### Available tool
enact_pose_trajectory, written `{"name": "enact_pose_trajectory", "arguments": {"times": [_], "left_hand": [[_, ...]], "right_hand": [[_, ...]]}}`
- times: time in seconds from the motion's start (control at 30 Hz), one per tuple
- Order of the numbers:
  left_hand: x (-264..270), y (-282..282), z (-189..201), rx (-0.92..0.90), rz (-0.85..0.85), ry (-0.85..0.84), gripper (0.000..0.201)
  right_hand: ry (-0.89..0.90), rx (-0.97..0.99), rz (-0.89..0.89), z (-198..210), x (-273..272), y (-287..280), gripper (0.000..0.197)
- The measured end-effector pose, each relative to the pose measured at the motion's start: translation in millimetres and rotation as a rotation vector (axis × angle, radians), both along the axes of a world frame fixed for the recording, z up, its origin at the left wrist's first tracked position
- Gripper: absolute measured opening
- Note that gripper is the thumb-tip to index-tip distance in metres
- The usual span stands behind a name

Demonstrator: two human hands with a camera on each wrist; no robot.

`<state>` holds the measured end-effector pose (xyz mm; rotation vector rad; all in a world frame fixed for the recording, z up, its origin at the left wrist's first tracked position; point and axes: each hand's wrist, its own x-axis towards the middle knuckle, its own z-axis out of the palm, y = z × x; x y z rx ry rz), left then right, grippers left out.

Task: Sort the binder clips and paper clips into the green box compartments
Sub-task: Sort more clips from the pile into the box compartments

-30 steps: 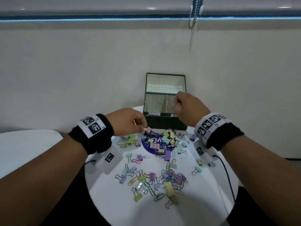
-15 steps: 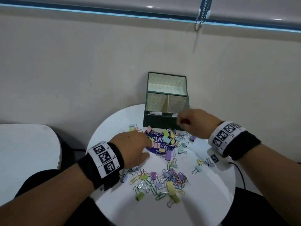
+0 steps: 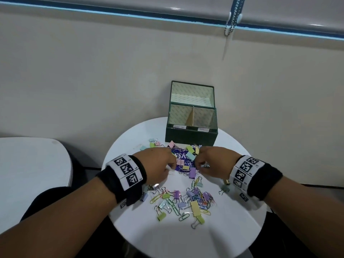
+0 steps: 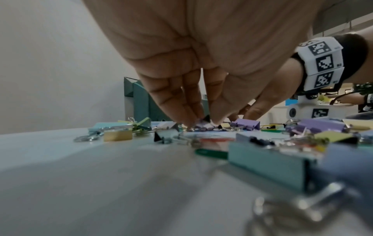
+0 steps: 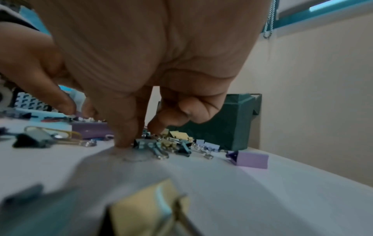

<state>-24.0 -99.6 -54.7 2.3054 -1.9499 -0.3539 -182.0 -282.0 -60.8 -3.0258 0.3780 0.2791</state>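
The green box (image 3: 191,136) stands open at the back of the round white table (image 3: 186,239), with a divider and two labelled front compartments. A heap of pastel binder clips and paper clips (image 3: 189,158) lies in front of it, and a second cluster (image 3: 193,200) lies nearer me. My left hand (image 3: 172,165) is down on the heap; its thumb and fingers (image 4: 203,123) pinch a small binder clip. Just to the right, my right hand (image 3: 200,165) has its thumb tip on the table and a finger closing on a dark teal binder clip (image 5: 145,143), with the other fingers curled.
A purple card (image 3: 178,152) lies under the far heap. Another white table (image 3: 28,164) stands to the left across a dark gap. The wall rises right behind the box, and a blind chain (image 3: 230,21) hangs above. The table's front part is bare.
My right hand came back from above the box down to the heap. My left hand moved right and lower onto the heap and pinched a clip.
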Motion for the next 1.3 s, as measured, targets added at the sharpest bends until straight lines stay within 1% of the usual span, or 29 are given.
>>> {"name": "enact_pose_trajectory", "arguments": {"times": [0.03, 0.1, 0.17, 0.23, 0.33, 0.4, 0.47, 0.53, 0.6, 0.63, 0.7, 0.73, 0.77, 0.8, 0.87, 0.9, 0.97, 1.0, 1.1, 1.17, 1.23, 1.3], "left_hand": [[-0.2, -0.5, 0.0, -0.023, -0.029, -0.03, 0.031], [-3.0, -3.6, -1.7, -0.054, -0.142, -0.098, 0.044], [-7.3, -9.7, -3.2, -0.043, -0.238, -0.18, 0.054], [-9.9, -16.6, -6.0, -0.025, -0.26, -0.249, 0.059], [-11.8, -23.7, -8.6, -0.047, -0.236, -0.268, 0.049], [-12.2, -25.4, -7.6, -0.046, -0.217, -0.243, 0.038], [-12.0, -24.4, -5.5, -0.052, -0.195, -0.239, 0.029], [-11.7, -23.0, -4.8, -0.077, -0.171, -0.223, 0.021], [-11.8, -22.2, -2.8, -0.087, -0.119, -0.209, 0.014], [-11.6, -22.4, -1.3, -0.084, -0.08, -0.213, 0.011], [-9.6, -23.6, 0.4, -0.101, -0.001, -0.254, 0.006], [-8.3, -24.0, 0.1, -0.113, 0.028, -0.283, 0.004], [-7.1, -24.4, -1.5, -0.126, 0.045, -0.304, 0.009], [-6.1, -25.0, -3.6, -0.133, 0.04, -0.318, 0.016], [-6.2, -25.5, -6.7, -0.122, -0.011, -0.314, 0.027], [-6.9, -25.5, -7.6, -0.1, -0.049, -0.302, 0.033], [-8.2, -26.6, -9.7, -0.053, -0.103, -0.291, 0.041], [-8.7, -27.1, -10.3, -0.052, -0.113, -0.297, 0.042], [-7.9, -27.7, -11.0, -0.097, -0.115, -0.307, 0.034], [-8.1, -28.0, -10.8, -0.104, -0.11, -0.292, 0.026], [-7.9, -28.0, -11.9, -0.133, -0.117, -0.287, 0.019], [-7.5, -28.0, -14.1, -0.159, -0.121, -0.293, 0.019]], "right_hand": [[-0.004, 0.0, 0.006, -0.8, 1.1, 0.3, 0.013], [-0.032, 0.017, -0.01, -1.4, 2.1, 2.8, 0.01], [-0.104, 0.072, -0.087, 2.9, 1.9, 2.5, 0.004], [-0.191, 0.177, -0.186, 11.4, 1.5, -0.2, 0.013], [-0.286, 0.339, -0.256, 20.4, 1.4, -5.7, 0.017], [-0.248, 0.414, -0.289, 21.3, 3.3, -7.6, 0.02], [-0.164, 0.392, -0.263, 20.4, 7.9, -7.2, 0.019], [-0.073, 0.323, -0.207, 19.6, 12.9, -2.4, 0.021], [-0.009, 0.241, -0.169, 15.4, 18.6, 1.4, 0.014], [0.035, 0.209, -0.158, 13.6, 20.9, 3.2, 0.015], [0.101, 0.145, -0.128, 9.1, 25.6, 5.1, 0.04], [0.109, 0.116, -0.105, 7.9, 28.0, 6.1, 0.047], [0.106, 0.095, -0.08, 6.6, 30.1, 6.4, 0.044], [0.095, 0.084, -0.055, 4.9, 32.0, 5.5, 0.034], [0.086, 0.074, -0.043, 1.4, 33.1, 4.3, 0.014], [0.083, 0.081, -0.051, 0.9, 32.3, 4.9, 0.01], [0.059, 0.12, -0.059, 1.2, 28.8, 4.6, 0.008], [0.04, 0.147, -0.058, 0.9, 26.8, 3.2, 0.008], [-0.064, 0.27, -0.078, 9.9, 20.1, -0.2, 0.011], [-0.146, 0.387, -0.147, 19.4, 15.9, -5.1, 0.01], [-0.253, 0.515, -0.235, 30.1, 13.0, -12.3, 0.013], [-0.376, 0.581, -0.339, 39.4, 13.7, -25.6, 0.016]]}}
